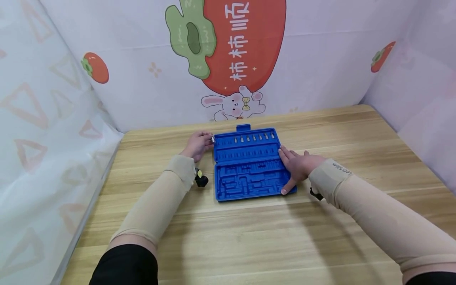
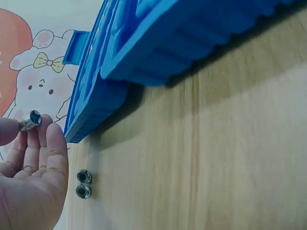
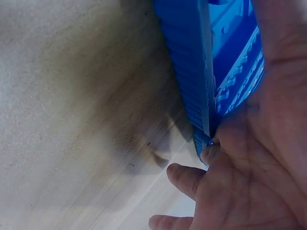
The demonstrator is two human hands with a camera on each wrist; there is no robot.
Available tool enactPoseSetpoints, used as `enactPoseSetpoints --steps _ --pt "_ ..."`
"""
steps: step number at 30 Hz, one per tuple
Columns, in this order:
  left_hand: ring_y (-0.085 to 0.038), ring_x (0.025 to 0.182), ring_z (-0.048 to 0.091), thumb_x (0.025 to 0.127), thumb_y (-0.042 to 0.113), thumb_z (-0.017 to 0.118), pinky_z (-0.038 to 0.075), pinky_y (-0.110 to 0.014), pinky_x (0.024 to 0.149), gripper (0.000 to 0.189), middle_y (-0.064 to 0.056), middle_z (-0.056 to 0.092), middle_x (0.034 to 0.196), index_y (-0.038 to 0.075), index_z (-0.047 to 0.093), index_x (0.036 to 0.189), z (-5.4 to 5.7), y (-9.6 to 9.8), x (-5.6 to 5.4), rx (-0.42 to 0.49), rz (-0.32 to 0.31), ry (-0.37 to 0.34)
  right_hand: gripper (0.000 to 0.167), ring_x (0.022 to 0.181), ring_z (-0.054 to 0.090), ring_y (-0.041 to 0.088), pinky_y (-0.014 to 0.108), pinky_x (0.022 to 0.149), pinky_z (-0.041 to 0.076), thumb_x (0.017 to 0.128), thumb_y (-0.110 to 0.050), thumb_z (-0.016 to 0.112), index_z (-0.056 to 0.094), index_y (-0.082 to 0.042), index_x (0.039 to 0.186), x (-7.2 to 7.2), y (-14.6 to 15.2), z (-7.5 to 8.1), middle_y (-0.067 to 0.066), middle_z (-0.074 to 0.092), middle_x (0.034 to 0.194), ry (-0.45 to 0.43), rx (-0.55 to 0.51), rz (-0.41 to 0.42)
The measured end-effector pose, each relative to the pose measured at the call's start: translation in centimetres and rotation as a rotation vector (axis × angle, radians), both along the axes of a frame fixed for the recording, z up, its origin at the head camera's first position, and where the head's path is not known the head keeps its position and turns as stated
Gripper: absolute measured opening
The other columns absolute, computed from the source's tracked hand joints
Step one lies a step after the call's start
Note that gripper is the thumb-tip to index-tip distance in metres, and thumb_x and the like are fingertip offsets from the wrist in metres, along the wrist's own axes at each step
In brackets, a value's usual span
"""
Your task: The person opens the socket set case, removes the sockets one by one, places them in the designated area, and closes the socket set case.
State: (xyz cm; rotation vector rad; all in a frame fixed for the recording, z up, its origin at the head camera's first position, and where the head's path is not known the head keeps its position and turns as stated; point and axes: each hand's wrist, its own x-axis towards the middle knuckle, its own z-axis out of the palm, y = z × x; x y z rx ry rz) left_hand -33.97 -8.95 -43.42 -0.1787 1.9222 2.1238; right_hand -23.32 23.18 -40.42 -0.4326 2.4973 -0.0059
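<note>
A blue plastic tool case (image 1: pixel 249 161) lies unfolded on the wooden table. Several small silver sockets (image 1: pixel 254 138) stand along the upper row of its back half; the moulded slots in front hold nothing. At the case's back left corner, my left hand (image 1: pixel 197 145) pinches a small metal socket (image 2: pixel 30 120) between thumb and fingertips, its hollow end showing. Two more sockets (image 2: pixel 83 184) sit side by side on the table below that hand in the left wrist view. My right hand (image 1: pixel 301 166) rests against the case's right edge, fingers extended and thumb on the front corner.
The wooden tabletop (image 1: pixel 235 241) spreads around the case. A printed cloth backdrop (image 1: pixel 313 75) rises behind the table, and patterned sheets hang at both sides. A latch tab (image 1: pixel 243 127) sticks out from the back of the case.
</note>
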Motion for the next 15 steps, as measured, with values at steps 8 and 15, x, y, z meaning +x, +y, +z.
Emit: enactPoseSetpoints --steps 8,15 --pt "-0.021 0.096 0.059 0.110 0.002 0.045 0.049 -0.039 0.103 0.017 -0.013 0.055 0.111 -0.008 0.052 0.121 0.0 -1.0 0.3 -0.029 -0.003 -0.009 0.146 0.151 0.008 0.054 0.077 0.114 0.010 0.071 -0.075 0.079 0.003 0.014 0.158 0.0 0.0 -0.2 0.034 -0.001 0.166 0.038 0.026 0.010" --pt "-0.021 0.097 0.059 0.109 0.002 0.046 0.049 -0.039 0.105 0.017 -0.019 0.055 0.122 -0.007 0.051 0.122 -0.3 -1.7 0.6 -0.033 -0.001 -0.018 0.146 0.151 0.010 0.053 0.076 0.114 0.009 0.070 -0.080 0.076 0.006 0.013 0.159 0.1 0.2 -0.8 0.033 0.005 0.166 0.114 0.008 0.039"
